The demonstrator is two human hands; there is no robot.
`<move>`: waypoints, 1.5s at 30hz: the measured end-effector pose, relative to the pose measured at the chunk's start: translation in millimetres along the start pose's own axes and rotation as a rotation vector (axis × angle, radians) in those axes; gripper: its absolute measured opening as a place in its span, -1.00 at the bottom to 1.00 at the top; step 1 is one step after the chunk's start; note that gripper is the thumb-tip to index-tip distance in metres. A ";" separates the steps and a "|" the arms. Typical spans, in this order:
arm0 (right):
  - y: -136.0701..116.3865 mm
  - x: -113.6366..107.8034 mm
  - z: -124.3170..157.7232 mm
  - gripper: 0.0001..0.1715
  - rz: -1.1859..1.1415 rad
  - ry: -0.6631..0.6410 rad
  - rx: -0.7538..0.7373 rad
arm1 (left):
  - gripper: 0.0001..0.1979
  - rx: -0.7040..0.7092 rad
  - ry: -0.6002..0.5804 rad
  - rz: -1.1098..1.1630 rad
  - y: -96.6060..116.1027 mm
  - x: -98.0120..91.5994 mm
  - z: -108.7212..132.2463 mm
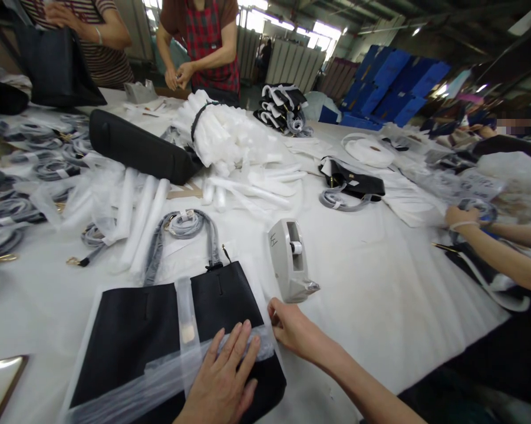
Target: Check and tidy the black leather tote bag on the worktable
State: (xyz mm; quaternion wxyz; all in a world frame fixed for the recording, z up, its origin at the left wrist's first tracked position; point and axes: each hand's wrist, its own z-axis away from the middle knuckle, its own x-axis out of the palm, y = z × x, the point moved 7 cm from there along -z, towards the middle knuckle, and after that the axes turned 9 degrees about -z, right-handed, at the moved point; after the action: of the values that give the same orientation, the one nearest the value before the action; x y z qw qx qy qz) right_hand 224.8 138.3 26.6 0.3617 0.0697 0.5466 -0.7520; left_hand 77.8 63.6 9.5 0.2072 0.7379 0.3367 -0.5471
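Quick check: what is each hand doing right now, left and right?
Left hand: open, flat on the clear wrap over the black bag.
Right hand: fingers pinching the wrap's edge.

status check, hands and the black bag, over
Left hand flat on clear film strip across black bag. Right hand at film's right end, pinching edge. Tape dispenser just beyond right hand, nothing blocking.

Left hand (223,383) cut off at the wrist by the bottom edge, black bag (159,341) partly hidden under clear film (172,371) and that hand, its lower corner out of view, co-worker's hands (466,218) blurred at right, wooden-framed object (0,383) cut by the left edge
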 end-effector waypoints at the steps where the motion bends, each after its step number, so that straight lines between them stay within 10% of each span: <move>1: 0.7 2.9 1.1 -0.76 0.026 0.024 -0.011 | -0.39 0.001 0.005 -0.004 0.0 -0.2 -0.2; 14: 18.4 22.3 21.0 -0.66 0.161 0.372 -0.100 | -0.34 -0.020 0.033 -0.027 -1.8 -5.7 -1.3; 21: 40.8 -5.3 7.6 -0.38 0.068 0.619 -0.040 | -0.34 -0.003 0.025 -0.033 -14.0 -24.3 -7.0; 28: 19.3 44.1 -17.3 -0.11 0.062 0.554 -0.134 | -0.34 0.006 0.034 -0.030 -19.6 -27.9 -5.6; 38: 6.8 -9.7 -49.8 -0.23 -0.227 0.590 0.053 | -0.58 -0.457 -0.117 0.449 -137.0 -16.2 -70.7; 45: 4.6 -15.2 -81.7 -0.41 -0.300 0.431 -0.037 | -0.70 -0.460 -0.178 0.514 -153.5 28.1 -107.8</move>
State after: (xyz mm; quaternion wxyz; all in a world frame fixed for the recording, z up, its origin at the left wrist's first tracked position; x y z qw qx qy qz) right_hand 214.9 216.1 -1.5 0.1223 0.1398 0.6292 -0.7547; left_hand 43.6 249.4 26.4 0.5273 0.6818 0.2352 -0.4493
